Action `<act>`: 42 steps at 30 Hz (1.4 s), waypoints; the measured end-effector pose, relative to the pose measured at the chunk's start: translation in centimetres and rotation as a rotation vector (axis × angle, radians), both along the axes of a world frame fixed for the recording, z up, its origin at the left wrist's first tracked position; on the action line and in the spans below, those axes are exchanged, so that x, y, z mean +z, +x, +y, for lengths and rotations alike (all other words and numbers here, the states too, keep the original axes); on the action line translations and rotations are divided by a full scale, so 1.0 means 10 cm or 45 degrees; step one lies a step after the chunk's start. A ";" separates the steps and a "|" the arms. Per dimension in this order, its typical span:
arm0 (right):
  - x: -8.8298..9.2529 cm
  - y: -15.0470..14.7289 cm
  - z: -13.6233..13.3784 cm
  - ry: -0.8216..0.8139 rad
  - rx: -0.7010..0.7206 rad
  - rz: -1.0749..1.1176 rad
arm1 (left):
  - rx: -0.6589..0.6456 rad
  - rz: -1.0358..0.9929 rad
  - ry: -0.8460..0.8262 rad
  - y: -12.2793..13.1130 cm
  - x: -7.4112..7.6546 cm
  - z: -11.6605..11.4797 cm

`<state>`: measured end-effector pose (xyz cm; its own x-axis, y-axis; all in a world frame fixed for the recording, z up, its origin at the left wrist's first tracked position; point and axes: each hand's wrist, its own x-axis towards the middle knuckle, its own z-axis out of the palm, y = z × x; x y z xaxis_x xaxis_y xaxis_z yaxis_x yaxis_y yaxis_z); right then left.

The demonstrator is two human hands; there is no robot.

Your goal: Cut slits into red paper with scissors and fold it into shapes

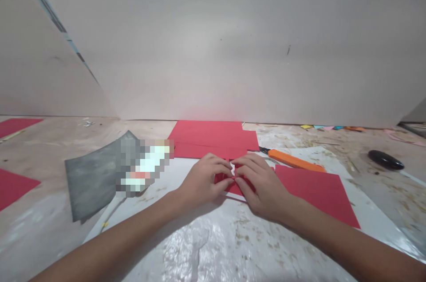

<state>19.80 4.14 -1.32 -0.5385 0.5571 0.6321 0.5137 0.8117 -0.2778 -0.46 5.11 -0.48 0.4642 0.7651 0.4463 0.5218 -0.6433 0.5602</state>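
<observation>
My left hand (204,180) and my right hand (262,182) meet at the middle, fingertips nearly touching. Both have thumb and fingers pinched on a small piece of red paper (237,188), whose folds are partly hidden by the fingers. A white edge shows beneath it. Directly behind lies a larger red sheet (209,137) with a notched right side. Another red sheet (309,191) is flat beside my right hand. Beyond that hand rests an orange-handled cutter (294,160) with a dark front end.
At left, a curled grey sheet (93,180) lies beside a pixelated bright object (146,168). More red sheets (15,188) are at the far left. A shiny black oval object (386,160) is at right. Colored paper scraps (328,128) line the wall (213,51).
</observation>
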 end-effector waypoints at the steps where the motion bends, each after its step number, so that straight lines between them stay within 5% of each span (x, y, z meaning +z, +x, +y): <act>1: 0.00 0.00 0.00 -0.012 0.003 -0.005 | -0.002 -0.001 -0.004 0.00 0.00 0.00; 36: -0.05 -0.01 0.03 0.048 -0.026 -0.022 | -0.105 0.202 0.051 -0.01 0.10 -0.03; 42: -0.03 -0.04 0.03 0.019 -0.100 0.006 | -0.088 0.044 0.052 0.00 0.09 -0.03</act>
